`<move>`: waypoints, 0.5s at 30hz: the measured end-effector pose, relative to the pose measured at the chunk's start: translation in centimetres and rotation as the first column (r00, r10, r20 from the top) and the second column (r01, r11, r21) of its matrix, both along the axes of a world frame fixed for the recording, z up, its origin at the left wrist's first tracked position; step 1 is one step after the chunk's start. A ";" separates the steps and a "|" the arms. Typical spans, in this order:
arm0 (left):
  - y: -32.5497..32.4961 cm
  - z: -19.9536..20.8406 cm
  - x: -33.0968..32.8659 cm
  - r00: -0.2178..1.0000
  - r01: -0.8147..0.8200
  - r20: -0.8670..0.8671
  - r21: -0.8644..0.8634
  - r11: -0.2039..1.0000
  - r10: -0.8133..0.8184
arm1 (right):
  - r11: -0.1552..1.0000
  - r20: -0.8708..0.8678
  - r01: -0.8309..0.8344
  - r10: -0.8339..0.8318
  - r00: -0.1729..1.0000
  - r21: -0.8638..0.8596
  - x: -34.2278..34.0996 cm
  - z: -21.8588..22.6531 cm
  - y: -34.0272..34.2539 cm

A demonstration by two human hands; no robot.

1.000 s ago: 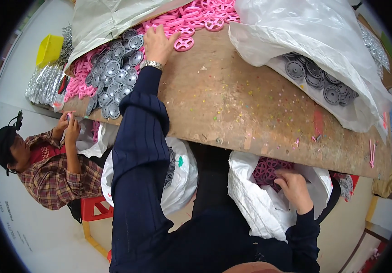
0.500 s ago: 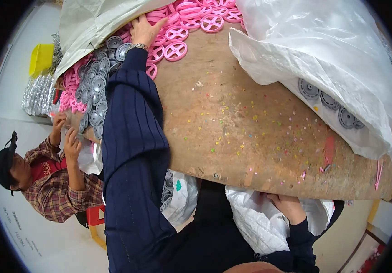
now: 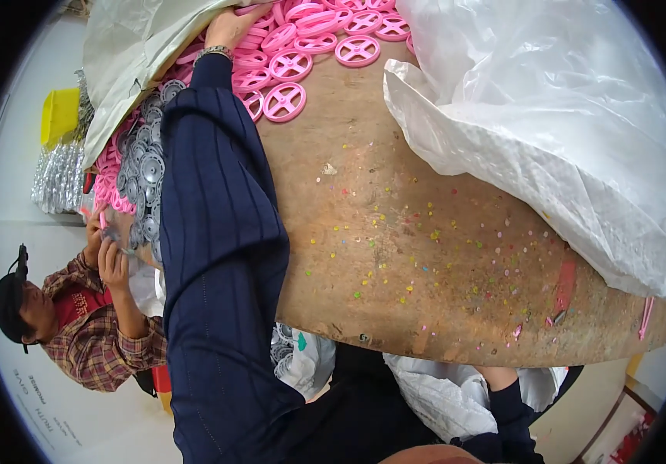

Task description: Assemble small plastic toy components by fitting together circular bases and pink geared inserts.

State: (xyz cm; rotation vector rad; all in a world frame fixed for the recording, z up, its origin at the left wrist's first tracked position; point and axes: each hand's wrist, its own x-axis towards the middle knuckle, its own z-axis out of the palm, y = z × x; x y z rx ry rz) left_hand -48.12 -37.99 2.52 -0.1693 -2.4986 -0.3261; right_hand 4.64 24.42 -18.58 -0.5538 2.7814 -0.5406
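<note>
My left hand [image 3: 229,28] reaches to the far left of the table onto a pile of pink spoked plastic wheels [image 3: 290,66]. Its thumb stretches out over them, while the other fingers run up to the edge of a whitish sack [image 3: 143,58] and are partly hidden. Beside my left sleeve lie grey plastic wheel discs [image 3: 151,166]. My right hand [image 3: 497,377] is low at the table's front edge, at the mouth of a white woven sack [image 3: 441,390]. The tabletop hides its fingers.
A large white plastic sack [image 3: 534,100] covers the right of the wooden table [image 3: 348,232], which is dotted with coloured scraps. At the left a co-worker [image 3: 89,321] handles a small part. Another sack with grey discs [image 3: 306,359] stands below the edge.
My left hand has moved farther away and left, toward the sack's edge. My right hand has slipped further beneath the table edge. The view has shifted, and the grey discs inside the right sack are covered.
</note>
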 end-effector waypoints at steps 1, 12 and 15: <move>-0.6 0.2 0.1 1.000 -0.009 -0.002 -0.010 1.000 0.009 | 1.000 -0.002 -0.009 0.009 1.000 -0.010 -0.1 0.3 -0.1; 6.1 -0.6 5.4 0.987 -0.024 0.157 -0.060 0.998 0.033 | 0.996 0.008 -0.004 0.005 1.000 -0.084 -1.8 -1.5 -1.9; 8.3 -1.2 7.8 0.986 -0.032 0.162 -0.100 0.995 0.048 | 0.993 0.030 -0.027 0.031 0.999 -0.118 -2.8 -1.6 -2.3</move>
